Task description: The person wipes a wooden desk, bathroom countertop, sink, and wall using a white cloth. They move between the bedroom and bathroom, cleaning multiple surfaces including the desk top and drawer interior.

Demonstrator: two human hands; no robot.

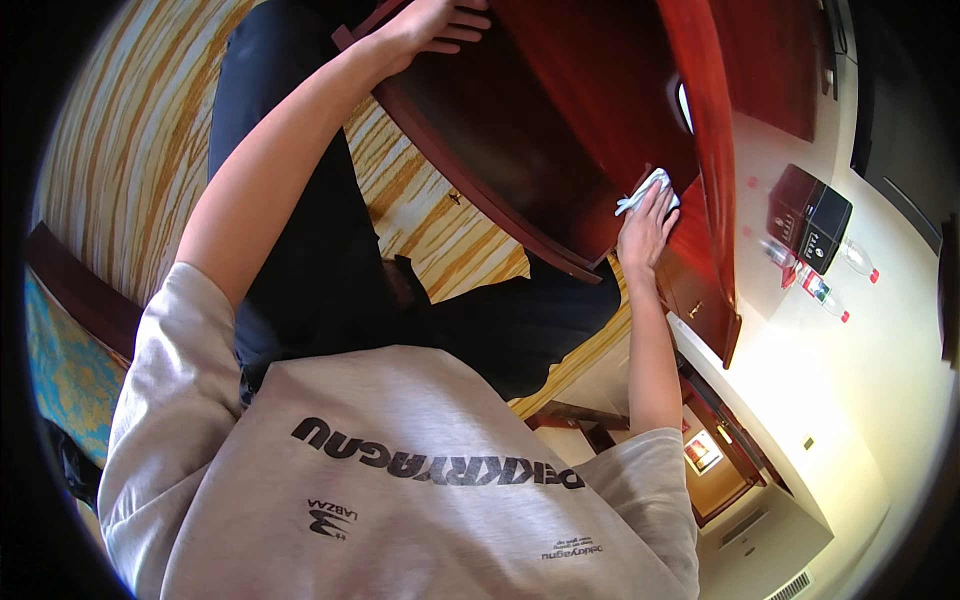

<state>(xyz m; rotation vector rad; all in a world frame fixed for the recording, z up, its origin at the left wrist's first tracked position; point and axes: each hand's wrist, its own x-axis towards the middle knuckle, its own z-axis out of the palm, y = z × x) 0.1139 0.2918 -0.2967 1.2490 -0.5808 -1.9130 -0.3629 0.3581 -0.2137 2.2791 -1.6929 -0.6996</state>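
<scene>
A folded white cloth is under the fingers of my right hand, against the reddish wood near the right end of a pulled-out drawer. The drawer is dark inside and has a small brass knob on its front. My left hand, partly cut off by the top edge of the view, is at the drawer's far left side with its fingers spread. Nothing shows in it; whether it touches the wood is hard to tell. Above the drawer is the glossy red wooden desktop edge.
On the desktop stand a black box and clear plastic bottles with red caps. Another brass knob is on the desk front at right. My dark-trousered legs are below the drawer, over striped carpet. A blue-and-gold upholstered chair is at left.
</scene>
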